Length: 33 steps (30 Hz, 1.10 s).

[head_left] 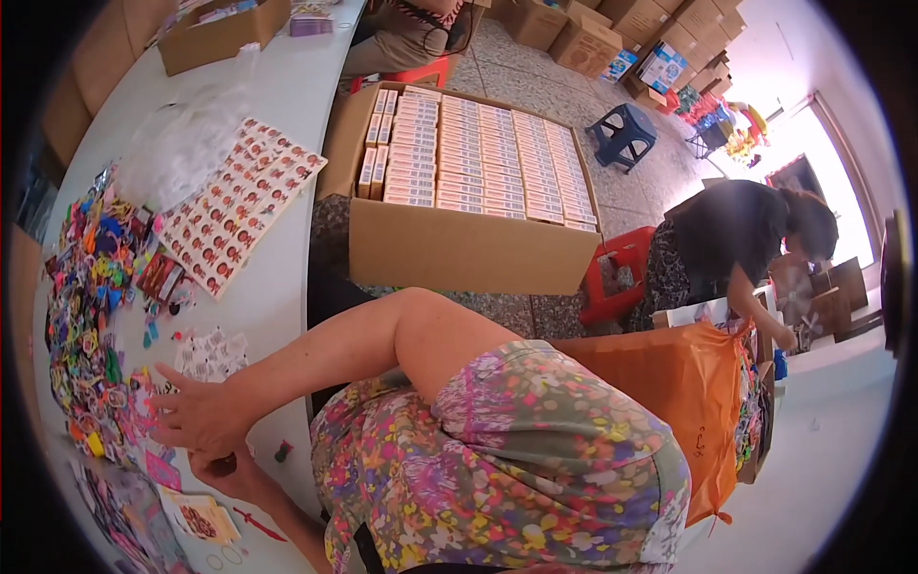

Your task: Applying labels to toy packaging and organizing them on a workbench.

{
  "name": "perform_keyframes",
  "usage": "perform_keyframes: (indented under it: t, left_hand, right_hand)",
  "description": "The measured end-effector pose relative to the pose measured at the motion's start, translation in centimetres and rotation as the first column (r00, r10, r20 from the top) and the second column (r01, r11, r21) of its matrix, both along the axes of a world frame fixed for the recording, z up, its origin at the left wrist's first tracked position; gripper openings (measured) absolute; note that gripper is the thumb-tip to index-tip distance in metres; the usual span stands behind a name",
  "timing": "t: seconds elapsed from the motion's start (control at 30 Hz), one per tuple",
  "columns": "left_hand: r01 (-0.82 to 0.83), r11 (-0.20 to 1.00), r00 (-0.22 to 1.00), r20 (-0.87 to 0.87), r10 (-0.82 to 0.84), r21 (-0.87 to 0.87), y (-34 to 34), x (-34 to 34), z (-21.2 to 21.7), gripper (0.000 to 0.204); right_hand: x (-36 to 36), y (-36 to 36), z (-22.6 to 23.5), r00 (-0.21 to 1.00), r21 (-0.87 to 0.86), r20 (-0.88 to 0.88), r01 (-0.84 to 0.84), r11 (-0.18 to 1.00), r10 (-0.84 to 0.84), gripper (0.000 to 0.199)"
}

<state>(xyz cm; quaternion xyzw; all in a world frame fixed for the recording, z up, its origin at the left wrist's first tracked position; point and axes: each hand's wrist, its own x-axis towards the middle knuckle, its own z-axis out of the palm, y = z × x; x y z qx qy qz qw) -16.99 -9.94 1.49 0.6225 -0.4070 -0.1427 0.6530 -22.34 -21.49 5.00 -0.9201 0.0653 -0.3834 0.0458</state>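
My right hand [199, 409] reaches over the near edge of a heap of small colourful trinkets and bands [86, 325], its fingers spread apart. Close beneath it, my left hand [218, 467] is curled and partly hidden; a dark spot shows inside its curl, too small to name. Black-and-white printed slips [212, 354] lie just beyond my right wrist. Beside my left hand are a pink card [163, 471], a pale card with a brown picture [201, 518] and a thin red strip [258, 524]. A small red-and-green piece [284, 452] lies near my forearms.
Sticker sheets [239, 201] and clear plastic bags [177, 143] lie farther along the white table [296, 96]. A large carton of small boxes [469, 249] stands alongside. Behind me are an orange sack [660, 383], a red stool [612, 277] and a bending person [736, 230].
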Motion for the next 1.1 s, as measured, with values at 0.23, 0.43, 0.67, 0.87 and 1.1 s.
perform_keyframes:
  t: [0.23,0.43,0.67,0.87,1.1]
  left_hand:
    - [0.003,0.989,1.000,0.007,-0.002,-0.150,2.1,3.5,-2.7,0.048]
    - [-0.273,0.962,0.954,-0.138,0.267,-0.028,3.6,1.5,3.2,0.076]
    - [-0.322,0.947,0.946,-0.032,0.322,0.016,8.0,-0.2,4.2,0.078]
    - [-0.315,0.942,0.949,0.071,0.309,0.115,7.9,-1.6,2.9,0.078]
    - [-0.274,0.950,0.907,0.370,0.203,0.152,5.8,-3.0,3.5,0.071]
  right_hand:
    - [-2.5,-2.3,0.1,0.838,0.455,0.500,-0.469,0.757,0.219,0.037]
    - [-13.1,-2.1,1.7,0.961,0.560,-0.071,-0.183,0.808,0.266,0.010]
    - [-10.5,3.5,0.6,0.800,0.554,-0.308,-0.289,0.781,0.515,0.017]
    - [-10.2,2.4,2.3,0.809,0.436,-0.348,-0.307,0.846,0.473,0.015]
    - [-9.3,0.6,7.1,0.950,0.653,-0.018,-0.226,0.723,0.313,0.008]
